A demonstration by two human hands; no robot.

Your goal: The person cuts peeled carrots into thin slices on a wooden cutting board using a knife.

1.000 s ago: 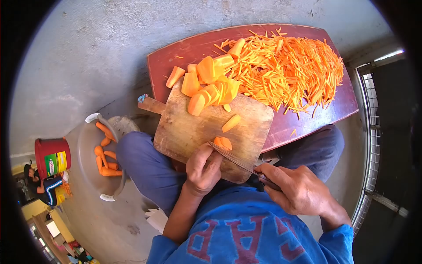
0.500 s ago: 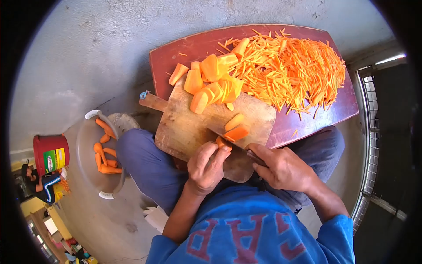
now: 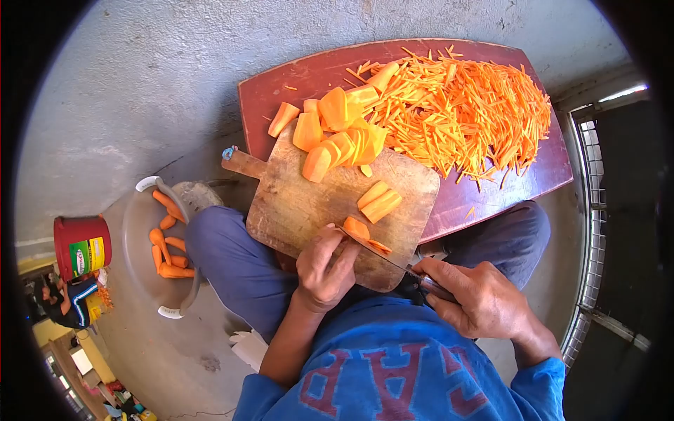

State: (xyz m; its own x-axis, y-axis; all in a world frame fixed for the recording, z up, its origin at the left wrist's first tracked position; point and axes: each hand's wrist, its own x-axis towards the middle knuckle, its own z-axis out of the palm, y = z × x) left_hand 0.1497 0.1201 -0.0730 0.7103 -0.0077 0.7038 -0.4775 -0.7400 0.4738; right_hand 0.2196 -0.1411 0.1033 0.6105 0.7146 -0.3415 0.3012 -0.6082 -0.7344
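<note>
My right hand point(image 3: 484, 298) is closed round the handle of a knife point(image 3: 382, 258), its blade slanting up and left over the wooden cutting board point(image 3: 295, 210). At the blade's tip my left hand point(image 3: 326, 270) is closed, fingers bent, by a carrot piece point(image 3: 357, 228); whether the fingertips grip it is hard to see. A thin carrot slice point(image 3: 380, 247) lies against the blade. Two cut carrot slabs point(image 3: 380, 201) rest side by side on the board. Carrot chunks and overlapping slices point(image 3: 340, 149) sit at its far edge, beside a heap of carrot strips point(image 3: 463, 116).
The board overlaps a dark red table point(image 3: 302, 81) in front of my crossed legs. A grey basin point(image 3: 133, 245) with several whole carrots stands at the left, near a red bucket point(image 3: 64, 245). Another person point(image 3: 67, 302) is at the far left. A barred opening point(image 3: 593, 245) is at the right.
The knife has moved from beside the two slabs back to the carrot piece near my left hand. A second slab now lies beside the first, and a thin slice has appeared at the blade.
</note>
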